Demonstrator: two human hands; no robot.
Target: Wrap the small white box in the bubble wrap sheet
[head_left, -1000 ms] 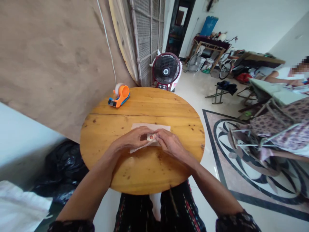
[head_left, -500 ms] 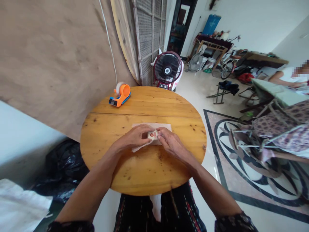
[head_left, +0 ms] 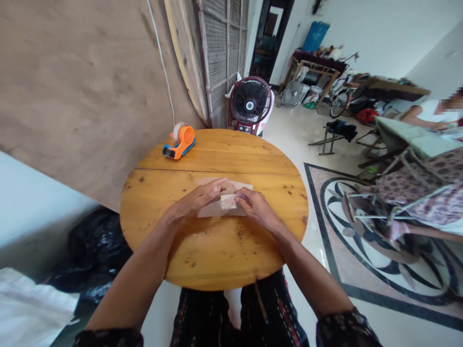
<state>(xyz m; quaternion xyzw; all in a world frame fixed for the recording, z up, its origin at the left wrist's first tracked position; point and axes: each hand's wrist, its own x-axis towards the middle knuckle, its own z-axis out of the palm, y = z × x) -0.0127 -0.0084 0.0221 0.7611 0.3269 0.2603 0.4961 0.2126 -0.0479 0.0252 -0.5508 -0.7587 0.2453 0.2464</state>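
A small pale box [head_left: 228, 202] lies over a thin, see-through wrapping sheet [head_left: 210, 210] in the middle of the round wooden table [head_left: 217, 260]. Gripping the box's right end are the thumb and fingers of my right hand [head_left: 255, 205]. My left hand [head_left: 202, 196] is just left of the box, its fingers stretched out over the sheet and apart from one another. Whether its fingertips touch the box I cannot tell. Part of the sheet is hidden beneath both hands.
An orange and blue tape dispenser [head_left: 182, 142] stands at the table's far left edge. Beyond the table is a dark red fan [head_left: 250, 103]. Black plastic bags [head_left: 97, 246] lie on the left. A person [head_left: 427, 113] sits at another table on the right.
The box now shows a plain pale face instead of the one with a red print. My left fingers have loosened from it and straightened. The sheet's lifted front-left corner now lies flatter.
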